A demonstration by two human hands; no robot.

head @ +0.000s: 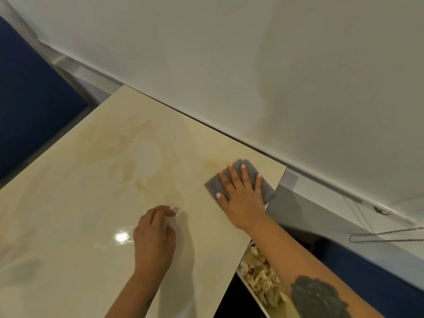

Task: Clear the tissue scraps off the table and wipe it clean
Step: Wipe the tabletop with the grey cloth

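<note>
- Left hand point(154, 237): rests on the table point(91, 180) with fingers loosely curled, fingertips touching the surface, nothing held. A bright lamp glare lies just to its left.
- Table: glossy cream top with faint yellowish marbling; its far edge meets the wall point(229, 53), its right edge ends just beyond the right hand.
- Right hand point(243, 193): laid flat with fingers straight and spread, pressing down on the cloth point(213, 184); not curled round it.
- Cloth: grey, folded, lying under the palm and fingers at the table's far right corner; one corner shows past the fingertips, another just beyond the little finger at the table edge.
- Tray point(250, 288): white, below the table's right edge and under the right forearm, which bears a dark tattoo; it holds the scraps point(261, 276).
- Scraps: a heap of crumpled off-white tissue pieces, all inside the tray, partly hidden by the forearm.
- Room: pale wall behind the hands; dark blue surfaces far left and lower right; a beaded chain point(385, 235) right of the forearm.
</note>
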